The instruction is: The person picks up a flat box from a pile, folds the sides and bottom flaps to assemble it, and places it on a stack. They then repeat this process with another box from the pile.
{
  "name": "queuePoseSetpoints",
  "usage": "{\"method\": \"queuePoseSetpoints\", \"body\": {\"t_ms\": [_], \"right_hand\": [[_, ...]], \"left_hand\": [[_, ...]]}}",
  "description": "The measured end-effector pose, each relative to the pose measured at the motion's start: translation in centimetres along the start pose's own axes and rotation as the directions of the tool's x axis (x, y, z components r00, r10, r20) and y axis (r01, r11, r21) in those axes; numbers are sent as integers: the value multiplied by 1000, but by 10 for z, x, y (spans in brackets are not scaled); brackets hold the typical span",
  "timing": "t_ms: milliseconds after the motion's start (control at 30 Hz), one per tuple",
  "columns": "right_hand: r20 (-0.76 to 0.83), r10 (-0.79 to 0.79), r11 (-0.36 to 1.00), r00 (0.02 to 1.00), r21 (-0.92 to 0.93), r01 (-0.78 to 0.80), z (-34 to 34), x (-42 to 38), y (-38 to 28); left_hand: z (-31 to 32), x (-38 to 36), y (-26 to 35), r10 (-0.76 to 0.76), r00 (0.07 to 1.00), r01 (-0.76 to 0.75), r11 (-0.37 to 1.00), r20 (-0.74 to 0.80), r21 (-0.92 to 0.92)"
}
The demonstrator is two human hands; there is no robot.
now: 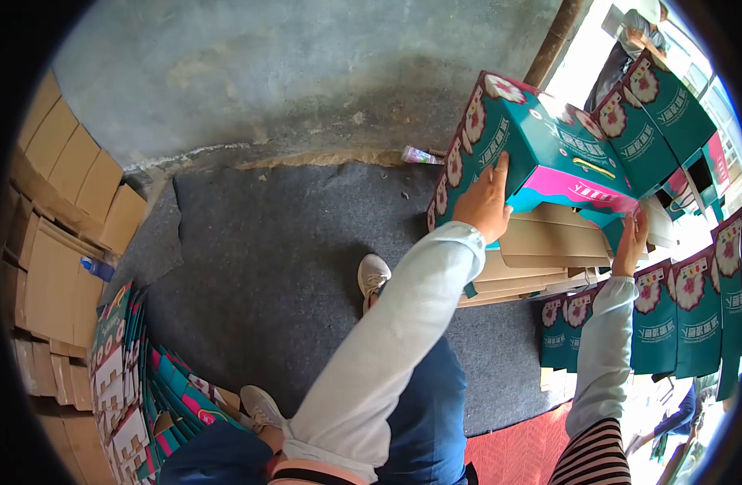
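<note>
A teal box with pink trim and flower prints (577, 133) stands tilted at the upper right, over a stack of brown cardboard (541, 238). My left hand (488, 202) lies on its near left edge, thumb and fingers against the teal and pink panels. At the box's lower right corner, my right hand (630, 242) grips the edge of the pink side, fingers pressed round it. The underside of the box shows an opening between my hands.
Teal boxes (676, 311) line the right side, with more behind (654, 113). Flattened printed cartons (157, 388) lie lower left, beside stacked brown boxes (64, 275). A wrapper (422, 155) lies by the wall. A person (642, 36) is at the upper right, another person's sleeve (682, 416) lower right.
</note>
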State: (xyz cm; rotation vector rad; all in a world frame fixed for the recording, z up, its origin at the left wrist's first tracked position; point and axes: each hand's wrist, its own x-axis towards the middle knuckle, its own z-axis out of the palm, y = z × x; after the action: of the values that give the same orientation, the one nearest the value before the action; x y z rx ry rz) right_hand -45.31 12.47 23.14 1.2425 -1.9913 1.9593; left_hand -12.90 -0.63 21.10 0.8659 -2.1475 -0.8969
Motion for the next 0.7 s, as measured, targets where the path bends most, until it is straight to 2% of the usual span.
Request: {"method": "queuePoseSetpoints", "body": {"t_ms": [33,67,167,233,267,300,367,433,467,500,567,600,667,700], "right_hand": [[-10,-65,998,998,16,66,8,-12,-18],[49,-131,983,990,-123,136,19,-29,-52],[277,-107,994,955,19,106,59,-98,-145],[491,-176,983,853,35,183,74,-133,-172],[589,-166,985,791,57,165,82,-151,-184],[687,-195,980,700,115,161,91,-165,-188],[831,-203,979,518,178,98,109,-201,-204],[944,-282,939,173,235,250,129,-225,-232],[939,-339,911,59,313,269,143,-242,-241],[914,-403,861,-51,398,317,155,-258,-252],[838,-487,734,-246,545,404,174,-288,-271],[795,-554,699,-247,605,382,184,-308,-271],[758,-555,664,-342,652,365,198,-338,-278],[739,-551,649,-388,672,358,204,-353,-279]], "left_hand": [[-10,-7,-6,32,999,-32,999,-8,39],[-21,-17,-14,60,998,-59,995,-11,79],[-84,-89,-23,96,995,-96,990,8,108],[-134,-168,-16,-48,993,28,984,112,174],[-157,-212,-9,-134,975,90,967,177,236],[-179,-257,2,-234,946,161,940,226,300],[-214,-345,34,-385,896,285,881,222,377],[-238,-418,68,-464,884,451,825,-46,340],[-246,-449,84,-475,863,506,804,-174,312],[-249,-479,94,-489,782,596,768,-386,233],[-247,-537,98,-449,524,682,730,-724,41],[-247,-564,92,-430,391,677,733,-814,-62],[-245,-614,77,-382,93,607,753,-919,-252],[-248,-630,74,-365,56,710,669,-929,-220]]}}
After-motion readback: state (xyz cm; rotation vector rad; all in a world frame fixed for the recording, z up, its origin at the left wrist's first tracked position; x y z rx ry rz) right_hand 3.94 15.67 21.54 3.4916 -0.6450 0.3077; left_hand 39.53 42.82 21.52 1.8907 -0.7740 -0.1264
